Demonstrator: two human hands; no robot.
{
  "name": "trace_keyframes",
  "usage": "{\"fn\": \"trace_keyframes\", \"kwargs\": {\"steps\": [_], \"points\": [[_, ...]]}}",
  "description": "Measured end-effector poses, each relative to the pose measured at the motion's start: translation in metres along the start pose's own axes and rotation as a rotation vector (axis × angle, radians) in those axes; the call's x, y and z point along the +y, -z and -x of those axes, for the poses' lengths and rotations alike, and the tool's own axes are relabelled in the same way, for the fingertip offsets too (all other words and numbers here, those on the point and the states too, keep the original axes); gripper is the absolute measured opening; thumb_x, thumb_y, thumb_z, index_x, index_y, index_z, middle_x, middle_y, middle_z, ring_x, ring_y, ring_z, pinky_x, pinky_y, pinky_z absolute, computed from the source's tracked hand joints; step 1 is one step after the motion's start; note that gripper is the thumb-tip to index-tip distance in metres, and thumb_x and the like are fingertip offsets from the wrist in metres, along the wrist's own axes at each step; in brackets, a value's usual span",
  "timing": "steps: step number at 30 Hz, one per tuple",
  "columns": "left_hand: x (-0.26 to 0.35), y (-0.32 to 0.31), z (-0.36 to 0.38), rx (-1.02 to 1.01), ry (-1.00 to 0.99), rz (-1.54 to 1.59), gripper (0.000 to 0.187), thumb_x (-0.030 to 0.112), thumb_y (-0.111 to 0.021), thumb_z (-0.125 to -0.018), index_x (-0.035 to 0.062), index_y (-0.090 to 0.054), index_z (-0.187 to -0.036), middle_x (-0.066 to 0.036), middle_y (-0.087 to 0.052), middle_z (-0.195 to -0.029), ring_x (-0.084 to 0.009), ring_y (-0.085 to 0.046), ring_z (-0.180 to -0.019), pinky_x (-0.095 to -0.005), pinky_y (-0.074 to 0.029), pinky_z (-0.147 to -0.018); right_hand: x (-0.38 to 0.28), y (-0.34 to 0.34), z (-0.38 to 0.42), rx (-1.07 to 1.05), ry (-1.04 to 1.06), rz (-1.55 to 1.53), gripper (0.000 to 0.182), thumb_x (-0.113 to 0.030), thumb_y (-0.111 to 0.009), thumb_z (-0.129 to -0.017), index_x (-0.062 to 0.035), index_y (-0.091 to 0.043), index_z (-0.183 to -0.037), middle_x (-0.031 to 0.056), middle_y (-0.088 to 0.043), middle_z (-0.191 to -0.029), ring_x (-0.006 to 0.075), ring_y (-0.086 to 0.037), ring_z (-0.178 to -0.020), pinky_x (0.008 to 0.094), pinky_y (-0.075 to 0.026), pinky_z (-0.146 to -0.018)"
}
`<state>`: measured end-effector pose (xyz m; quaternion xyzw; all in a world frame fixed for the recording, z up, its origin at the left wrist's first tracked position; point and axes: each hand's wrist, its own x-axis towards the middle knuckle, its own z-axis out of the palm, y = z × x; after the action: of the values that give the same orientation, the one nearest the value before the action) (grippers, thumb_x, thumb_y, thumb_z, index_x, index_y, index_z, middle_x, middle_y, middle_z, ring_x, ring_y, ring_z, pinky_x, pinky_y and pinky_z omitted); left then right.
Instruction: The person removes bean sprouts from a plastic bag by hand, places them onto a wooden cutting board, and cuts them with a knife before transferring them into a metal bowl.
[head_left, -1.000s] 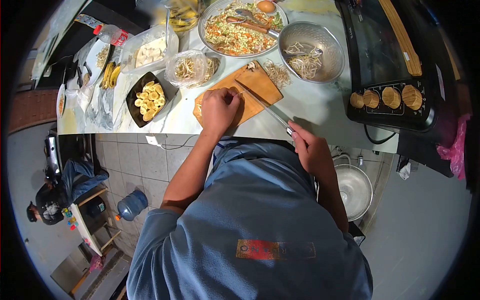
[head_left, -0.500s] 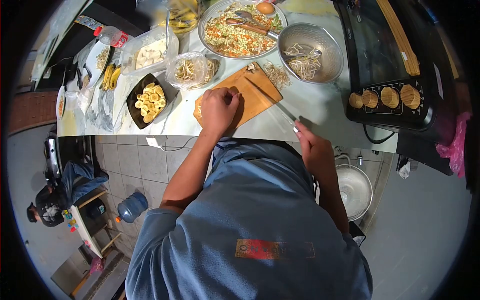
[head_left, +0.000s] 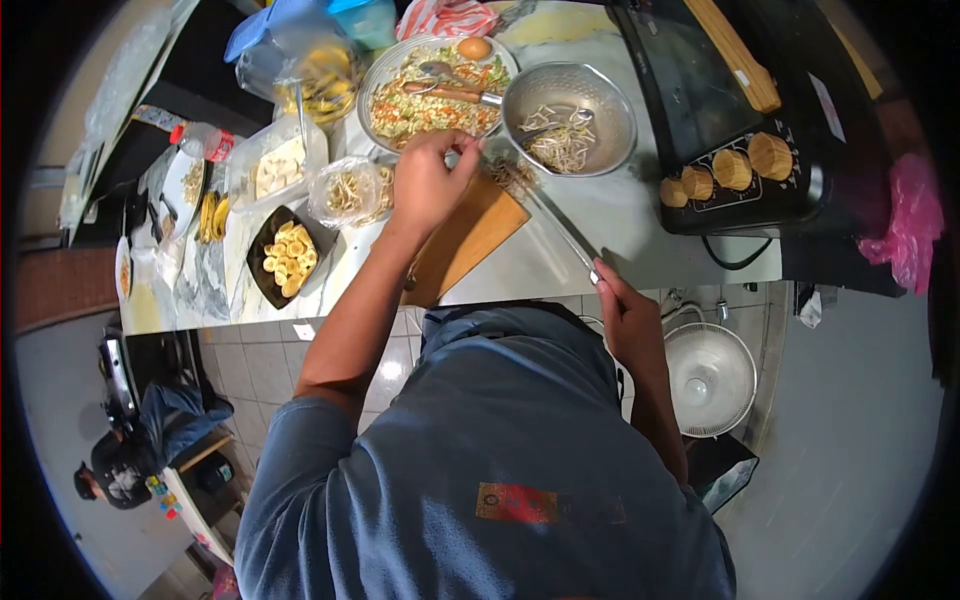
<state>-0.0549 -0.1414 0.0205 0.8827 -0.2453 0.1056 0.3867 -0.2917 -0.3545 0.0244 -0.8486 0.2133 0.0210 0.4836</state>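
My left hand (head_left: 432, 185) is raised over the far part of the wooden cutting board (head_left: 470, 240), near the tray's edge. Its thumb and fingers are pinched together; anything between them is too small to name. In my right hand (head_left: 632, 315) is a knife (head_left: 567, 234), its blade pointing away across the counter, right of the board. Bean sprout scraps (head_left: 514, 176) lie past the board. Behind them sits a hammered metal bowl (head_left: 618, 125) with bean sprouts (head_left: 562, 145) and a spoon. A round tray (head_left: 370, 85) holds chopped vegetables, an egg (head_left: 474, 47) and a wooden-handled utensil (head_left: 440, 90).
At left are a dark bowl of sliced bananas (head_left: 288, 258), a bag of sprouts (head_left: 345, 190) and a tub of white blocks (head_left: 280, 170). A black stove (head_left: 745, 185) with wooden knobs stands at right. Someone (head_left: 125, 465) sits beyond the counter's left end.
My left hand has gone from the cutting board's near left part forward to its far side, by the tray. The view has shifted slightly. My right hand still holds the knife.
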Motion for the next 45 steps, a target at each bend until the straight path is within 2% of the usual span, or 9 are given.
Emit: {"fn": "trace_keyframes", "kwargs": {"steps": [4, 10, 14, 16, 22, 25, 32, 33, 45], "points": [[0.013, -0.031, -0.034, -0.065, -0.119, 0.114, 0.020, 0.022, -0.075, -0.087, 0.0017, -0.074, -0.086, -0.014, -0.071, -0.080, -0.0337, -0.066, -0.080, -0.0423, -0.052, -0.077, 0.011, 0.005, 0.017, 0.016, -0.017, -0.069, 0.029, -0.020, -0.060, -0.101, -0.0101, -0.069, -0.127, 0.0137, -0.074, -0.089, 0.0142, -0.063, -0.064, 0.0281, -0.050, -0.065], [0.024, -0.046, -0.044, -0.213, -0.092, 0.042, 0.023, 0.024, -0.073, -0.089, 0.0020, -0.075, -0.097, -0.014, -0.071, -0.085, -0.0320, -0.067, -0.079, -0.0413, -0.053, -0.074, 0.016, 0.005, 0.033, 0.051, -0.089, -0.075, 0.029, -0.019, -0.062, -0.100, -0.0091, -0.069, -0.127, 0.0151, -0.076, -0.106, 0.0202, -0.075, -0.087, 0.0293, -0.054, -0.077], [0.005, -0.021, -0.027, -0.180, 0.062, 0.118, 0.027, 0.025, -0.072, -0.091, 0.0021, -0.073, -0.106, -0.011, -0.070, -0.083, -0.0220, -0.063, -0.067, -0.0346, -0.051, -0.066, 0.017, 0.005, 0.029, 0.038, -0.065, -0.096, 0.029, -0.018, -0.061, -0.100, -0.0089, -0.069, -0.127, 0.0151, -0.075, -0.108, 0.0213, -0.075, -0.091, 0.0299, -0.055, -0.079], [-0.012, -0.003, -0.013, -0.243, 0.269, 0.240, 0.023, 0.021, -0.071, -0.096, 0.0018, -0.071, -0.109, 0.002, -0.064, -0.077, -0.0066, -0.053, -0.065, -0.0257, -0.044, -0.059, 0.019, 0.003, 0.020, -0.011, -0.106, -0.091, 0.029, -0.018, -0.060, -0.101, -0.0085, -0.069, -0.127, 0.0138, -0.076, -0.104, 0.0168, -0.072, -0.080, 0.0287, -0.053, -0.074], [-0.021, 0.059, 0.047, -0.314, 0.314, 0.205, 0.018, 0.018, -0.068, -0.097, 0.0004, -0.071, -0.103, 0.002, -0.066, -0.078, -0.0048, -0.052, -0.068, -0.0250, -0.045, -0.062, 0.009, -0.002, -0.008, -0.147, -0.029, -0.062, 0.030, -0.018, -0.061, -0.101, -0.0078, -0.068, -0.127, 0.0100, -0.075, -0.092, 0.0082, -0.055, -0.063, 0.0256, -0.047, -0.063], [-0.017, 0.083, 0.070, -0.497, 0.483, 0.077, 0.020, 0.017, -0.069, -0.095, 0.0007, -0.070, -0.105, -0.008, -0.069, -0.079, -0.0114, -0.060, -0.068, -0.0284, -0.049, -0.065, 0.006, -0.009, -0.022, -0.187, 0.088, -0.027, 0.030, -0.018, -0.061, -0.100, -0.0073, -0.068, -0.128, 0.0099, -0.076, -0.090, 0.0079, -0.057, -0.064, 0.0255, -0.048, -0.063], [-0.042, 0.093, 0.135, -0.165, 0.529, -0.097, 0.023, 0.010, -0.067, -0.090, 0.0002, -0.069, -0.111, -0.015, -0.068, -0.090, -0.0241, -0.067, -0.071, -0.0359, -0.053, -0.068, -0.013, -0.017, -0.047, -0.293, 0.149, 0.049, 0.030, -0.017, -0.061, -0.100, -0.0066, -0.069, -0.127, 0.0118, -0.076, -0.088, 0.0066, -0.056, -0.064, 0.0256, -0.048, -0.063], [-0.044, 0.093, 0.138, -0.135, 0.555, -0.063, 0.022, 0.013, -0.066, -0.090, 0.0025, -0.070, -0.109, -0.017, -0.067, -0.099, -0.0335, -0.066, -0.074, -0.0423, -0.054, -0.071, -0.013, -0.019, -0.050, -0.298, 0.150, 0.049, 0.030, -0.017, -0.061, -0.100, -0.0071, -0.069, -0.127, 0.0121, -0.075, -0.087, 0.0062, -0.055, -0.064, 0.0256, -0.047, -0.063], [-0.057, 0.089, 0.141, -0.160, 0.540, -0.054, 0.016, 0.012, -0.065, -0.089, 0.0062, -0.071, -0.103, -0.015, -0.067, -0.101, -0.0357, -0.067, -0.092, -0.0428, -0.053, -0.080, -0.018, -0.016, -0.060, -0.310, 0.177, 0.087, 0.032, -0.018, -0.061, -0.100, -0.0090, -0.068, -0.130, 0.0137, -0.075, -0.091, 0.0069, -0.058, -0.071, 0.0268, -0.049, -0.067]]}}
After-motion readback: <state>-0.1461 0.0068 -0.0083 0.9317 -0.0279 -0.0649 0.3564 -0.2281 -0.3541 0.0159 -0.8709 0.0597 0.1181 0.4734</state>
